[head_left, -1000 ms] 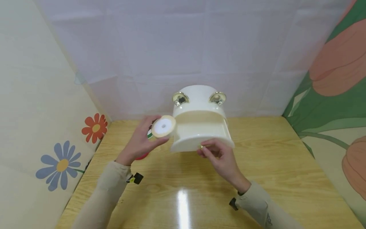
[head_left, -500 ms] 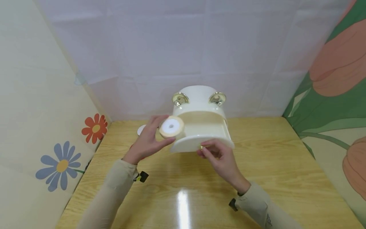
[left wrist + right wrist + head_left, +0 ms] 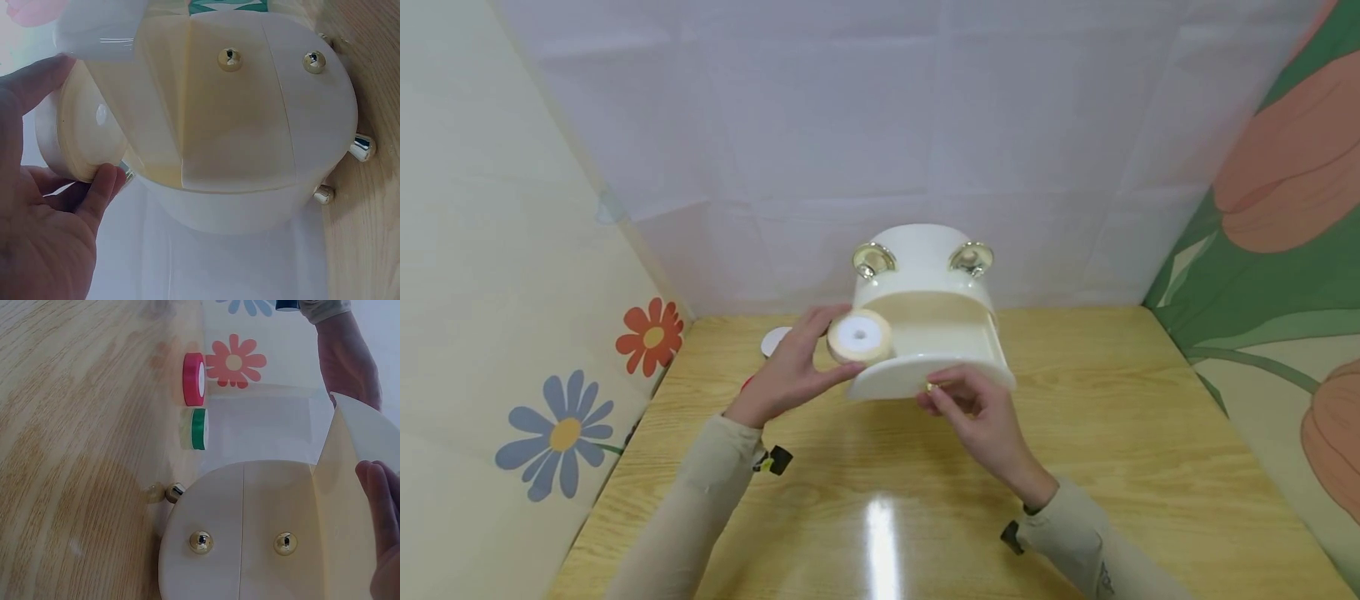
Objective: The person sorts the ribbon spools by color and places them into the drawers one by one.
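A white, creased sheet-like backdrop (image 3: 850,125) fills the upper centre of the head view; below it, a wood-grain, pale brown table (image 3: 1090,433) spans the lower half. At centre stands a glossy white, round-topped cabinet (image 3: 922,246), its broad drawer (image 3: 887,380) with a curved white front panel tilted out toward the bottom of the frame. The left hand (image 3: 792,367), left of centre, grasps a cream-coloured, disc-shaped ribbon spool with a white hub (image 3: 860,334), fingers at its upper-left rim and thumb beneath. The spool thus lies at the right of the grip, faced toward the camera, at the left end of the drawer's mouth; whether it touches the drawer cannot be told. The right hand (image 3: 981,414), right of centre, pinches a small gold knob (image 3: 931,387) on the drawer's front. In the right wrist view, a red ribbon roll with a white face (image 3: 194,379) appears at upper centre, and a smaller green ribbon roll (image 3: 199,429) just below it in the frame, both on the table.
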A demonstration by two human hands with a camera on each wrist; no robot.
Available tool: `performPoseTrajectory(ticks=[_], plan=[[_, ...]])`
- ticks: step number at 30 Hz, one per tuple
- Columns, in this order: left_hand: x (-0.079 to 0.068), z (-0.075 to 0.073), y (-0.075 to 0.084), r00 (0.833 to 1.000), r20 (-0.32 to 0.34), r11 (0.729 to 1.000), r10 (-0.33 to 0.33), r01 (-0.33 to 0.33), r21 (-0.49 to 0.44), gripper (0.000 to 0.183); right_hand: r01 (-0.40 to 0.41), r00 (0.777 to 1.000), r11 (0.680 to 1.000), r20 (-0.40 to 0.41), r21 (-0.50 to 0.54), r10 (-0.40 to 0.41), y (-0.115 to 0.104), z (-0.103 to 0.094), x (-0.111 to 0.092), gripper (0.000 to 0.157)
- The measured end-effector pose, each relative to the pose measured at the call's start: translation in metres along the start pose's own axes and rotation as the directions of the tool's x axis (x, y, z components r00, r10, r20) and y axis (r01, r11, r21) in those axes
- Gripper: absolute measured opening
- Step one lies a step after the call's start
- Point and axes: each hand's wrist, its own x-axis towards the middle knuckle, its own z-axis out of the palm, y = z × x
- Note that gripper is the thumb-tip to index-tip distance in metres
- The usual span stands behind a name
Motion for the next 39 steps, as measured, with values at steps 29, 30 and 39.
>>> performPoseTrajectory(ticks=[29, 30, 39], plan=[[0.018, 0.019, -0.001, 0.993, -0.034, 0.992, 0.116, -0.114, 0.055, 0.064, -0.007, 1.0, 1.0, 0.006, 0.0, 0.007, 0.001, 0.001, 0.0, 0.014], [0.018, 0.019, -0.001, 0.992, -0.037, 0.991, 0.121, -0.119, 0.055, 0.063, -0.006, 1.0, 1.0, 0.006, -0.002, 0.006, 0.001, 0.001, 0.0, 0.014], [0.028, 0.012, -0.008, 0.968, -0.177, 0.984, 0.176, -0.172, 0.037, 0.059, 0.005, 1.0, 1.0, 0.006, -0.003, -0.005, 0.001, 0.0, 0.0, 0.014]])
